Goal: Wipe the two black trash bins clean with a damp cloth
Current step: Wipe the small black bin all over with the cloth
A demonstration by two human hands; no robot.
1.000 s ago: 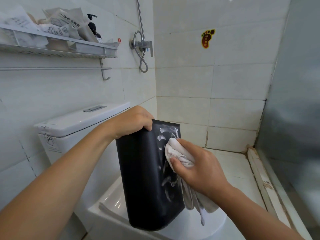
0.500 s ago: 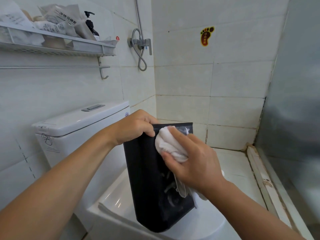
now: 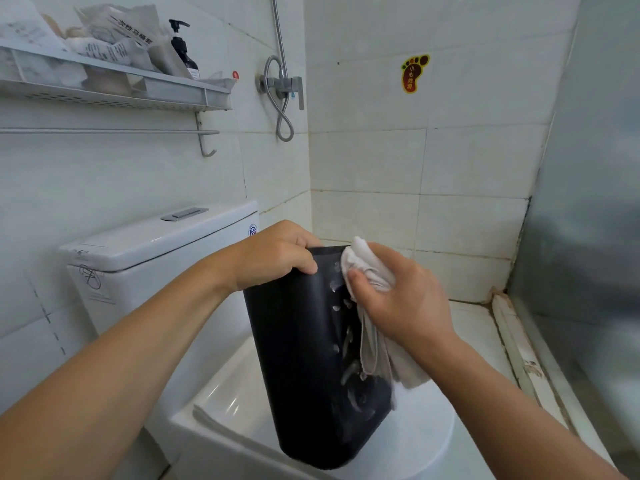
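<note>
Above the closed white ceramic toilet lid [image 3: 415,441], held tilted with base just over or touching it: tall black rectangular plastic trash bin [image 3: 311,358]. Gripped at the top rim, toilet-cistern side, by the left hand [image 3: 273,259], fingers curled over the edge and thumb on the outer wall. Pressed against the upper wall on the side away from the cistern: bunched white damp cloth [image 3: 363,268], pinched in the right hand [image 3: 405,303], fingers wrapped round the wad, loose tail hanging down the wall toward the lid. Pale wet streaks down that same wall. Probably light and stiff enough for a one-handed hold, thin walls likely to flex a little under scrubbing; wet smooth plastic likely slippery, so rim the safest hold, hooked over the edge. Cloth soft, limp, best kept balled. No second bin in view above or beside the toilet.
</note>
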